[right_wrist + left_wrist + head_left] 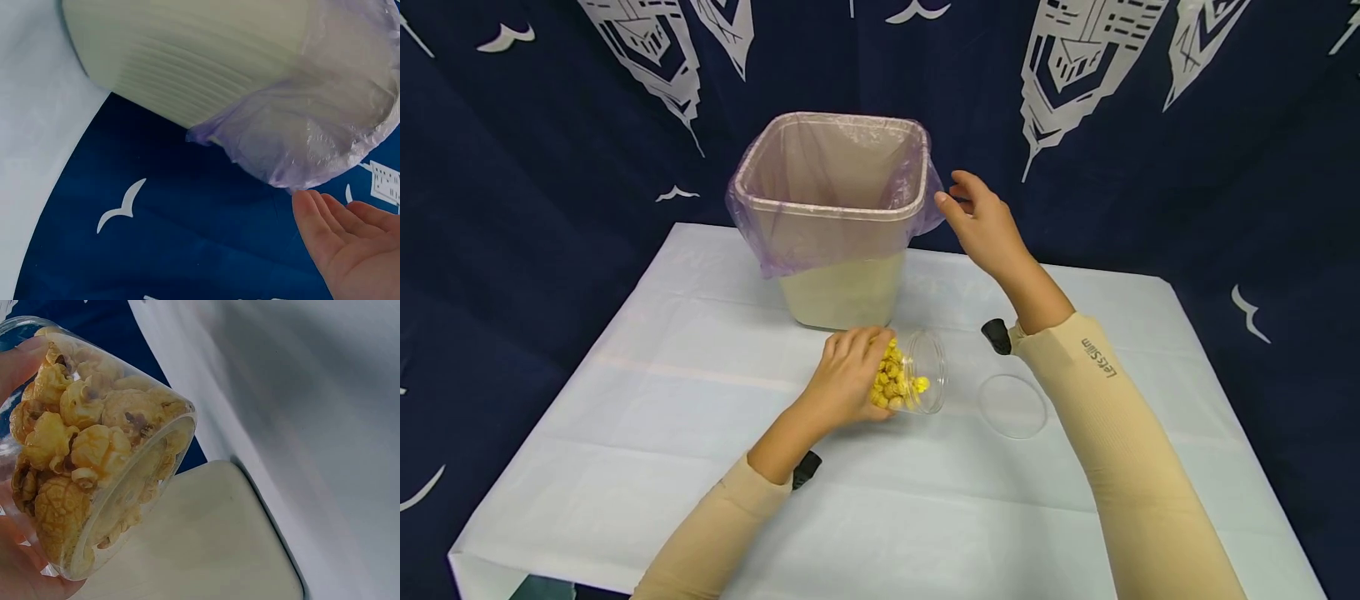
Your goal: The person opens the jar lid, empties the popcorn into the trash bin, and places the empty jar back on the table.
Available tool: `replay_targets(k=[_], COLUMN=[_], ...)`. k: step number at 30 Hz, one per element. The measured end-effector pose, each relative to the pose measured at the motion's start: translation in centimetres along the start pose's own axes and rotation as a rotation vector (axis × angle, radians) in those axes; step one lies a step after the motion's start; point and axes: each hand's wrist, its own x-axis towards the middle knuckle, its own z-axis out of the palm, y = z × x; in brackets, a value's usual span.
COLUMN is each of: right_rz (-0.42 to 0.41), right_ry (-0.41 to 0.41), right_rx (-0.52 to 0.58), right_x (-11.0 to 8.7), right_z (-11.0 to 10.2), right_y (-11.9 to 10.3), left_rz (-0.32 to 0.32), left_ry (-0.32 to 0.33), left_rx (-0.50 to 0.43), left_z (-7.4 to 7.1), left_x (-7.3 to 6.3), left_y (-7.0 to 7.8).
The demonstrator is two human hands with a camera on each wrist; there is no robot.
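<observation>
My left hand (844, 379) grips a clear plastic jar (934, 367), tipped on its side with its mouth toward the right. Yellow popcorn (889, 383) fills the base end of the jar, and a piece sits near the mouth. In the left wrist view, the jar's base (137, 494) faces the pale bin. My right hand (988, 225) is at the right side of the trash bin (842, 292), fingers loosely bent and holding nothing. Its fingertips are right at the edge of the thin purple bin liner (281, 144), which is folded over the rim.
A clear round lid (1013, 407) lies on the white-covered table (925, 517), right of the jar. The bin stands near the table's back edge. A dark blue curtain (970, 92) with white prints hangs behind.
</observation>
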Motion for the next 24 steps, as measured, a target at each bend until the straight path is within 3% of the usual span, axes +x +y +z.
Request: replay_targets(k=[7, 15, 24], right_rz=[0.057, 0.156, 0.213], right_ry=[-0.04, -0.109, -0.086], right_rx=[0.116, 0.434, 0.53], right_x=[2.1, 2.4, 2.4], right_z=[1.0, 2.4, 2.9], right_y=[-1.1, -1.5, -1.4], left_rz=[0.006, 0.012, -0.029], left_ry=[0.022, 0.038, 0.098], left_rx=[0.014, -0.001, -0.053], left_z=[0.1, 0.3, -0.5], left_x=[-0.1, -0.1, -0.4], left_y=[0.0, 0.1, -0.4])
